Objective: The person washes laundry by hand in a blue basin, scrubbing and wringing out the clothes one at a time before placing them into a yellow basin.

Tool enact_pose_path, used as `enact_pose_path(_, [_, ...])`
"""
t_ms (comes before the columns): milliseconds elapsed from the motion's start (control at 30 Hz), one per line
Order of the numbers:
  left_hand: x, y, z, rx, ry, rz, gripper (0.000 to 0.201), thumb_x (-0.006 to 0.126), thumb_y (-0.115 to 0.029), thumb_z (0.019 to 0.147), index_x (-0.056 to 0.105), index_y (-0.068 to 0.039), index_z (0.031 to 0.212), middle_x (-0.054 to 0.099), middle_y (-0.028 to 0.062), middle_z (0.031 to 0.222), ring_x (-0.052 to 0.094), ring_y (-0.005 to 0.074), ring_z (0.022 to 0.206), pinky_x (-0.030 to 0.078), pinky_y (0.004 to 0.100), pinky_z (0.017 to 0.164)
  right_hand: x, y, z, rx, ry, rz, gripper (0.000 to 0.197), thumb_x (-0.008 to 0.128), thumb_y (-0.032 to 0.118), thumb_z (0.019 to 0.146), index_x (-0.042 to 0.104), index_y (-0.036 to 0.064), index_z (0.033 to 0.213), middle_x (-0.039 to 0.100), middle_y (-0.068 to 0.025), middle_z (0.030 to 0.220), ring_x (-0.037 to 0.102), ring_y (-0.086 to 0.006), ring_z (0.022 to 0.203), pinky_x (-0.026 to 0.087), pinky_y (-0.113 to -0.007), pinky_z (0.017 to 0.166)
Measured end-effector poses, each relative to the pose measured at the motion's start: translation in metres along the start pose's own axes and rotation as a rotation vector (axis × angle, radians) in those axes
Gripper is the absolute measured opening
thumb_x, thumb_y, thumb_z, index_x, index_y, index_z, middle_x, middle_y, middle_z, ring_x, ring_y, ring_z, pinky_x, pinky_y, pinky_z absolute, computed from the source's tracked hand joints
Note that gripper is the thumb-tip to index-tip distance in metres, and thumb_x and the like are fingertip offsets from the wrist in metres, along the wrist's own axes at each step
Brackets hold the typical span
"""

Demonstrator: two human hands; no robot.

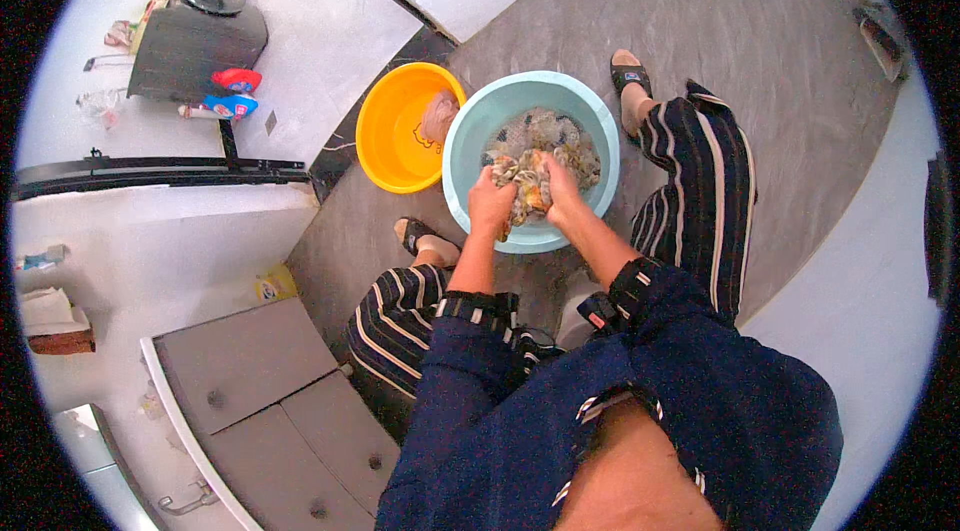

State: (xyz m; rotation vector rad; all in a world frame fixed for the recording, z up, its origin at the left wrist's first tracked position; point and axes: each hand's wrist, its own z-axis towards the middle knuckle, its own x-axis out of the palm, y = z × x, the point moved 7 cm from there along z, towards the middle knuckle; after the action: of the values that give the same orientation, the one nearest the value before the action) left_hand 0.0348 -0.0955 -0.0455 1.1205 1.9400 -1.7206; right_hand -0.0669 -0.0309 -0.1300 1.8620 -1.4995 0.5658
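Between my knees a pale blue basin (pixel 465 136) stands on the floor with water in it. A bunched patterned cloth (pixel 533 181), yellow, white and dark, is in both my hands over the basin. My left hand (pixel 491 201) is closed on the cloth's left side, and my right hand (pixel 564 193) grips its right side. More light, dark-spotted fabric (pixel 540 131) lies in the water beyond my hands. Most of my fingertips are hidden in the folds.
A yellow basin (pixel 385 131) touches the blue one on the left and holds a pinkish cloth (pixel 438 118). To the left are a grey washing machine (pixel 195 51) with red and blue bottles beside it, and a grey cabinet (pixel 260 371) with a tap.
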Motion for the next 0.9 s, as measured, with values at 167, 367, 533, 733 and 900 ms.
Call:
enact_pose_path(167, [0.048, 0.042, 0.004, -0.393, 0.276, -0.648, 0.040, 0.068, -0.017, 0.074, 0.056, -0.001, 0.109, 0.065, 0.0099, 0.094, 0.063, 0.0221, 0.080, 0.049, 0.0348, 0.074, -0.052, 0.086, 0.021, -0.330, -0.361, -0.019, 0.035, 0.060, 0.022, 0.085, 0.051, 0.0032, 0.113, 0.059, -0.0122, 0.107, 0.063, -0.0244, 0.086, 0.056, -0.044, 0.072])
enact_pose_path(367, [0.105, 0.109, 0.039, -0.203, 0.140, -0.239, 0.038, 0.069, -0.020, 0.074, 0.055, 0.001, 0.103, 0.064, 0.0194, 0.099, 0.063, 0.0305, 0.091, 0.048, 0.0359, 0.079, -0.085, 0.084, 0.052, -0.638, -0.622, -0.859, 0.061, 0.073, 0.025, 0.072, 0.042, -0.0030, 0.117, 0.056, -0.0189, 0.111, 0.056, -0.0345, 0.102, 0.043, -0.041, 0.088])
enact_pose_path(533, [0.109, 0.144, 0.068, -0.206, 0.004, 0.218, 0.048, 0.067, -0.023, 0.077, 0.046, -0.002, 0.115, 0.056, 0.0243, 0.101, 0.058, 0.0377, 0.092, 0.047, 0.0456, 0.078, -0.064, 0.059, 0.092, -0.383, -0.492, -1.773, 0.051, 0.067, 0.026, 0.076, 0.043, -0.0035, 0.111, 0.058, -0.0252, 0.099, 0.057, -0.0390, 0.093, 0.045, -0.046, 0.079])
enact_pose_path(733, [0.155, 0.177, 0.100, -0.405, 0.315, 0.508, 0.029, 0.056, -0.021, 0.083, 0.057, -0.003, 0.106, 0.060, 0.0208, 0.105, 0.061, 0.0338, 0.094, 0.049, 0.0470, 0.078, -0.092, 0.026, 0.186, -0.244, -0.207, -2.120, 0.027, 0.064, 0.021, 0.074, 0.063, -0.0043, 0.065, 0.060, -0.0232, 0.070, 0.061, -0.0385, 0.069, 0.050, -0.047, 0.066])
enact_pose_path(900, [0.191, 0.227, 0.133, -0.181, 0.529, 0.468, 0.031, 0.044, -0.022, 0.087, 0.064, -0.009, 0.106, 0.062, 0.0165, 0.110, 0.060, 0.0340, 0.101, 0.048, 0.0479, 0.083, -0.092, 0.019, 0.225, -0.203, -0.097, -2.361, 0.017, 0.063, 0.016, 0.069, 0.067, 0.0006, 0.074, 0.064, -0.0189, 0.079, 0.063, -0.0346, 0.074, 0.051, -0.044, 0.070])
